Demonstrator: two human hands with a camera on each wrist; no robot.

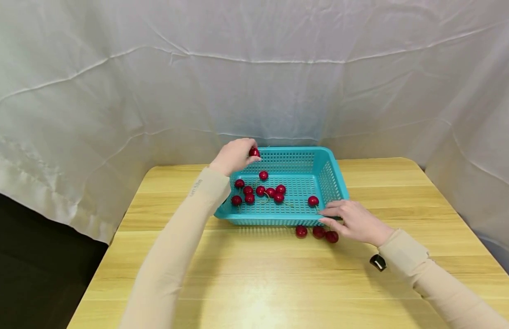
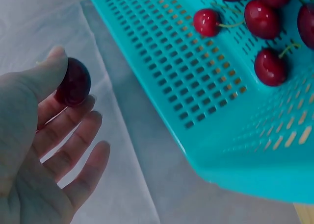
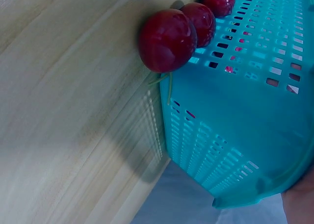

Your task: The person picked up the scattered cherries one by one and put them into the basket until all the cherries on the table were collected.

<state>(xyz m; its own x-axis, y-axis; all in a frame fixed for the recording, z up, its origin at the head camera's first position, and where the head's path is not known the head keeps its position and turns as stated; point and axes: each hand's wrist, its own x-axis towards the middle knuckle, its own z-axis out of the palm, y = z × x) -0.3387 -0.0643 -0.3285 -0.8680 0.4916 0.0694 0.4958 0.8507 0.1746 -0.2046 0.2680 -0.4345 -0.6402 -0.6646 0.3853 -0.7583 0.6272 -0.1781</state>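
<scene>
Pinched between the thumb and fingers of my left hand point(image 1: 234, 156) is a dark red cherry point(image 1: 254, 152), held over the far left side of a turquoise plastic basket point(image 1: 330, 171). In the left wrist view, this cherry point(image 2: 74, 82) sits at the thumb tip and the other fingers are spread. My right hand point(image 1: 356, 221) grips the basket's near right rim, fingers inside and thumb outside. Several cherries point(image 1: 279, 197) with stems lie on the basket floor, mostly toward the left; a single cherry point(image 1: 313, 201) lies close to the right fingertips.
Three cherries point(image 1: 318, 232) sit on the wooden table point(image 1: 279, 274) against the basket's near outer wall, below the right hand. A pale cloth point(image 1: 254, 82) hangs behind the table. Dark material point(image 1: 36, 256) shows at lower left.
</scene>
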